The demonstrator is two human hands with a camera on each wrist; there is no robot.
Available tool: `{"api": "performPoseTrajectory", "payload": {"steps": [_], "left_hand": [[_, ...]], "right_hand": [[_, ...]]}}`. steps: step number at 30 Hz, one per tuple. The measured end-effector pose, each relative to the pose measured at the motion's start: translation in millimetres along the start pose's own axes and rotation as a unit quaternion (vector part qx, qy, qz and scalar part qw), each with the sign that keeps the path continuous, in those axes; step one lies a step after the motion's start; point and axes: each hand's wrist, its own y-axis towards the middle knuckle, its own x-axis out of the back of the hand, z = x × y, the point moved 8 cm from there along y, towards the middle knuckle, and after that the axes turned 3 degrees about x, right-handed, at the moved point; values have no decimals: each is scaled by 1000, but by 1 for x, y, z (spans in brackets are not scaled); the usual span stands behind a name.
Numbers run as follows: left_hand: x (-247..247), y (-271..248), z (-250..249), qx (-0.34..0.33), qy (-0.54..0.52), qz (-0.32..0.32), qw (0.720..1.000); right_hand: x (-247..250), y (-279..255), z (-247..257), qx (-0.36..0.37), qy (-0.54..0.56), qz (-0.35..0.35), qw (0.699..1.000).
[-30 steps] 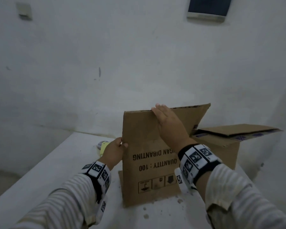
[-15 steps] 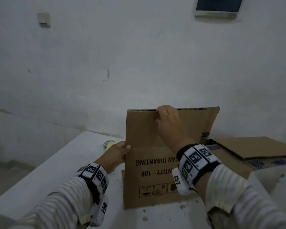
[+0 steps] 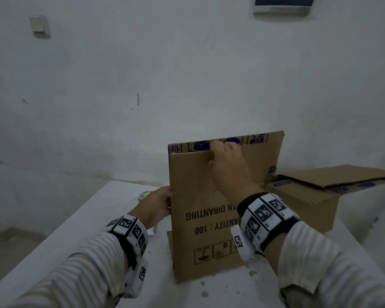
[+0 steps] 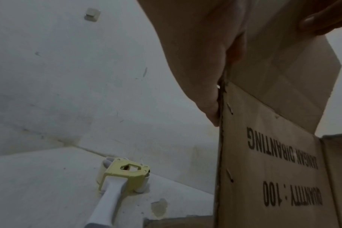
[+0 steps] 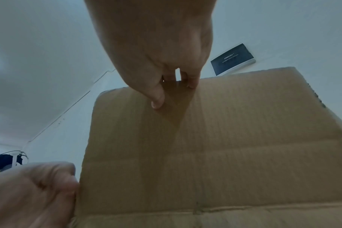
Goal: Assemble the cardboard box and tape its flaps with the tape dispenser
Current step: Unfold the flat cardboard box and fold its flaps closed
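A flattened brown cardboard box (image 3: 205, 210) stands upright on the white table (image 3: 93, 218), its black print upside down. My right hand (image 3: 226, 161) grips the top edge of the near panel (image 5: 185, 138), fingers hooked over it and thumb on the front. A gap shows at the top between the near panel and the blue-printed panel behind. My left hand (image 3: 156, 204) holds the box's left vertical edge (image 4: 221, 123). A yellow and white tape dispenser (image 4: 123, 175) lies on the table left of the box, mostly hidden behind my left hand in the head view.
A second cardboard box (image 3: 307, 196) with open flaps sits at the back right of the table. A white wall (image 3: 142, 85) runs close behind. The table's left edge drops to the floor. Small debris dots the table in front of the box.
My right hand's fingers have curled over the top edge and drawn the near panel toward me, opening a gap to the blue-printed rear panel. The left hand stays on the left edge.
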Motion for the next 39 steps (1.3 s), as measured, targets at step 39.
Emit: {"api": "performPoseTrajectory", "payload": {"steps": [39], "left_hand": [[46,63,-30,-78,371,-209,901]], "right_hand": [[-107,-82,-20,-127,-54,377,916]]}}
